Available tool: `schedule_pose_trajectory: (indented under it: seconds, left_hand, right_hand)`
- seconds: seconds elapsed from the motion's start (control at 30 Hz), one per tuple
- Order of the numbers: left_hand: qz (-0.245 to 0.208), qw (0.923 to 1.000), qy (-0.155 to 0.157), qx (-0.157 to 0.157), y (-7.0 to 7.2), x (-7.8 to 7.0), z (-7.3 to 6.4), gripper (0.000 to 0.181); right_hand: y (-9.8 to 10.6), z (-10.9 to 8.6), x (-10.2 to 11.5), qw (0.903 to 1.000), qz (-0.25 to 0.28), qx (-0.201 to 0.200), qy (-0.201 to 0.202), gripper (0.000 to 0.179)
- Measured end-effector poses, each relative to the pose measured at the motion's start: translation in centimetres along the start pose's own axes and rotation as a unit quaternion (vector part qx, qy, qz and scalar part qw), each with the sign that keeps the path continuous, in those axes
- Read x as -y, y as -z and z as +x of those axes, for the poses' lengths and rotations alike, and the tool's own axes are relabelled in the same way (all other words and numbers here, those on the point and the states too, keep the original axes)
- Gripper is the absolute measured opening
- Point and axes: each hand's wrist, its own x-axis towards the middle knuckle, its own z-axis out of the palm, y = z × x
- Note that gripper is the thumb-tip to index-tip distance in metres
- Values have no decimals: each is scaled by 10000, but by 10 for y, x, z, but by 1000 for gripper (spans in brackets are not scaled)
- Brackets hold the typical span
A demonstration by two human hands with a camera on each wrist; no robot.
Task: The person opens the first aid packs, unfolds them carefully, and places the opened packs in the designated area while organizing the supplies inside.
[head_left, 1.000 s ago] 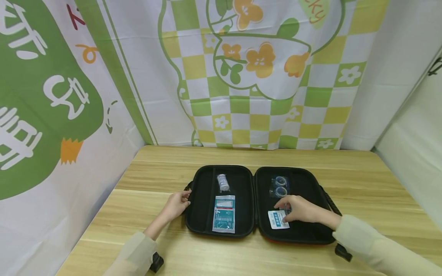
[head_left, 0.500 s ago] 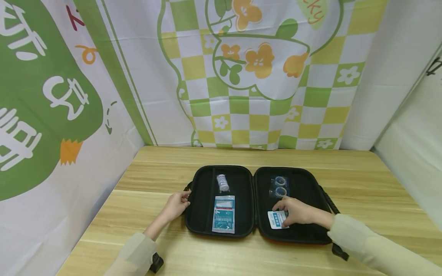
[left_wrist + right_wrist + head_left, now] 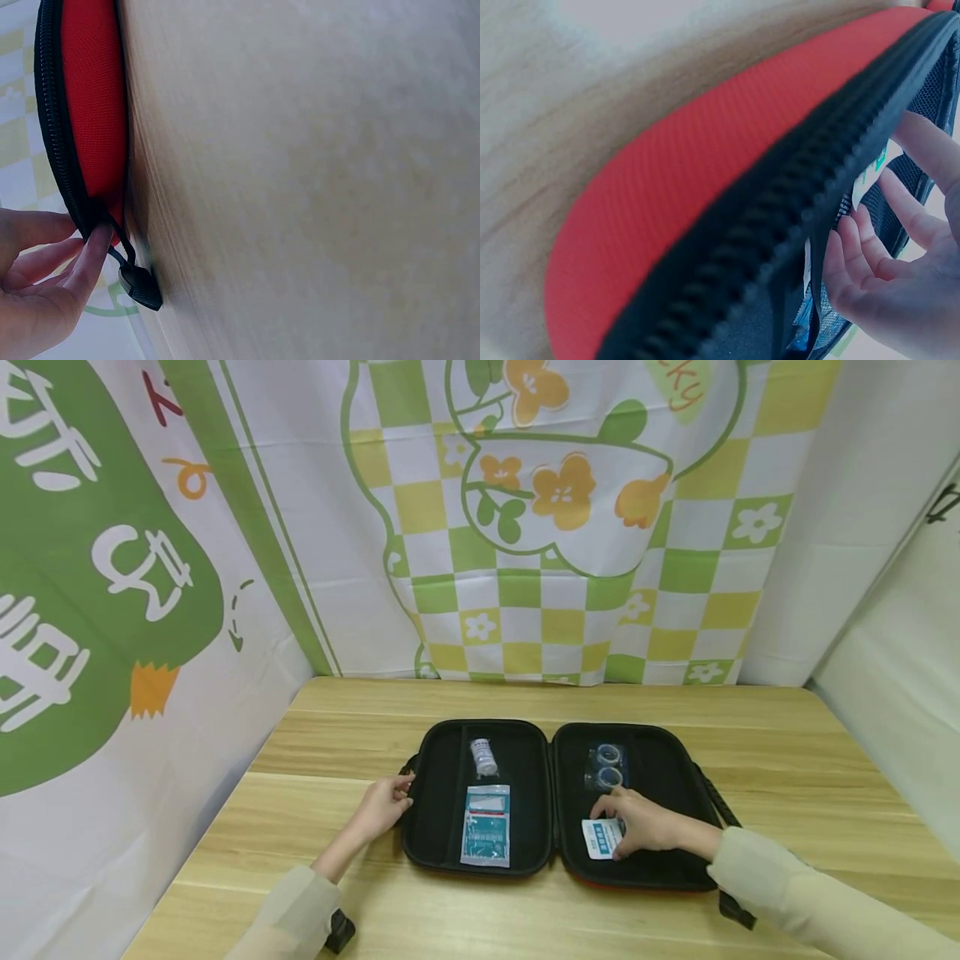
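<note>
A red zip case (image 3: 531,835) with a black lining lies unfolded on the table. My left hand (image 3: 381,806) pinches its left edge; in the left wrist view, thumb and fingers grip the black zipper rim (image 3: 58,142) beside a dangling zipper pull (image 3: 141,286). Inside the right half, my right hand (image 3: 647,822) holds a small white-and-blue packet (image 3: 597,838) between thumb and fingers, covering its right side. The right wrist view shows part of that packet (image 3: 869,180) at the fingertips. Two rolls of tape in clear wrap (image 3: 609,766) lie just beyond this hand.
In the case's left half lie a wrapped white bandage roll (image 3: 484,757) and a teal-and-white sachet (image 3: 486,827). A black carry handle (image 3: 716,795) sticks out at the right side. A patterned curtain (image 3: 540,610) hangs behind the wooden table (image 3: 352,714).
My right hand has shifted slightly left and towards me over the packet, which has stayed nearly in place. The left hand has not moved.
</note>
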Motion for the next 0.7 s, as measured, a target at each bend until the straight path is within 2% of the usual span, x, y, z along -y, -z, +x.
schedule_pose_trajectory:
  seconds: [0.5,0.7]
  left_hand:
    - [-21,10000,74,-11,1,1,0,36]
    - [16,10000,89,15,0,1,1,36]
  right_hand:
    - [0,-1,3,9998,103,-112,-96,46]
    - [0,-2,2,9998,141,-145,13,47]
